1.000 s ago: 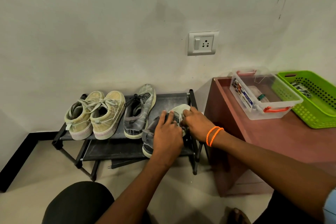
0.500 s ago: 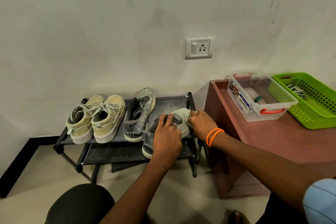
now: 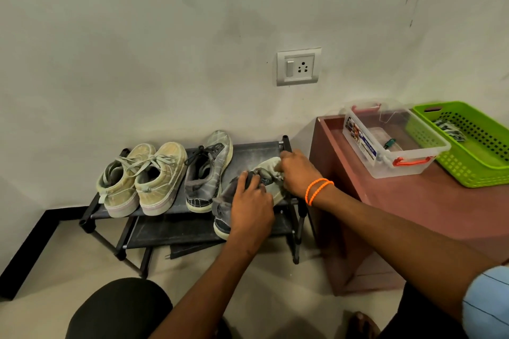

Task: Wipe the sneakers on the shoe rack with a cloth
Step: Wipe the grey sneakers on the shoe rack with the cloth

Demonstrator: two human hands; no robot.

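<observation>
Low black shoe rack [image 3: 256, 147] against the wall: left hand [image 3: 252, 205] grips the grey sneaker [image 3: 224, 201], right hand [image 3: 296, 173] presses cloth [image 3: 271, 165] on its toe. Next, probably rub along the side.

Left hand [image 3: 252, 205] lay over a grey sneaker [image 3: 224, 209] at the right end of the shoe rack [image 3: 256, 150], fingers curled on its upper. Right hand [image 3: 297, 173] gripped a pale cloth [image 3: 271, 166] against the toe. Second grey sneaker [image 3: 208, 173] and a beige pair [image 3: 143, 179] stood to the left.
</observation>
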